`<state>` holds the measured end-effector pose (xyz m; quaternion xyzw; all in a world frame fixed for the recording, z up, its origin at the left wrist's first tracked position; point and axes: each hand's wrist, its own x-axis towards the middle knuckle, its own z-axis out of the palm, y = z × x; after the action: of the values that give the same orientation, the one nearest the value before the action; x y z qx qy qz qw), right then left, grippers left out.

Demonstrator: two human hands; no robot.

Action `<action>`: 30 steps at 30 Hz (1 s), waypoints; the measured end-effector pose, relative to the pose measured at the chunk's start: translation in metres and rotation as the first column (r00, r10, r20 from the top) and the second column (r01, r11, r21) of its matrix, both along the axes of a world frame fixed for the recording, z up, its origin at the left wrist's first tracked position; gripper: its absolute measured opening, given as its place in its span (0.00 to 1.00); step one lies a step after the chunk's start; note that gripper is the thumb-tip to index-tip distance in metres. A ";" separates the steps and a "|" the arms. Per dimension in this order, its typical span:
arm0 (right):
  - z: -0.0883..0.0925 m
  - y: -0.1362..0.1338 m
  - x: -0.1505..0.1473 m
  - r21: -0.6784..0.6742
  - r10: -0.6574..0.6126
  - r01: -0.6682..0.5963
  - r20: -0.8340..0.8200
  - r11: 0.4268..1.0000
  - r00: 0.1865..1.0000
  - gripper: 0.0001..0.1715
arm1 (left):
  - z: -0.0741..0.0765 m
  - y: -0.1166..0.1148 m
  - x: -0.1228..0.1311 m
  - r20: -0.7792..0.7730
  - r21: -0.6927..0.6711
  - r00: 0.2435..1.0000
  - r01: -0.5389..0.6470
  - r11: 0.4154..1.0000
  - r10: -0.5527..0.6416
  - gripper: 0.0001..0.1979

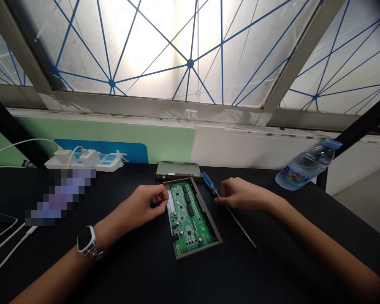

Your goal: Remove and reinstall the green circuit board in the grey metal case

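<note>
A green circuit board sits in a shallow grey metal case on the black table. At the case's left edge is my left hand, fingers curled and thumb against the rim, closed on that edge. To the right of the case lies a long screwdriver with a blue handle, slanting so its tip points toward the near right. My right hand has thumb and fingers closed around the screwdriver's shaft just below the handle. Part of the shaft is hidden by the fingers.
Behind the case lies a flat metal cover. A white power strip with plugged-in chargers and cables is at the back left, a blurred-out object before it. A water bottle leans at the back right by a black post.
</note>
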<state>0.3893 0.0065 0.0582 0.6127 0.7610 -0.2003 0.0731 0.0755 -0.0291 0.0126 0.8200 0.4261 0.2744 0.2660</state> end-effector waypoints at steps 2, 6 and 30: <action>-0.006 0.009 0.006 -0.136 -0.060 0.060 0.007 0.989 0.998 0.17 | -0.004 -0.003 0.007 0.106 -0.036 0.994 -0.013 0.999 0.017 0.03; -0.017 0.017 0.008 -0.312 -0.144 0.088 -0.160 0.946 0.977 0.09 | -0.012 -0.007 0.018 0.314 -0.172 0.943 -0.060 0.983 0.112 0.06; -0.016 -0.014 -0.044 -0.020 -0.007 0.218 -0.998 0.976 -0.062 0.12 | -0.019 -0.006 0.028 0.648 -0.758 0.355 0.220 0.614 0.673 0.03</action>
<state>0.3453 -0.0080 0.0425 0.3405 0.5352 -0.5305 -0.5624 0.1039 -0.0348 -0.0065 0.2592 0.4017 0.5105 0.7147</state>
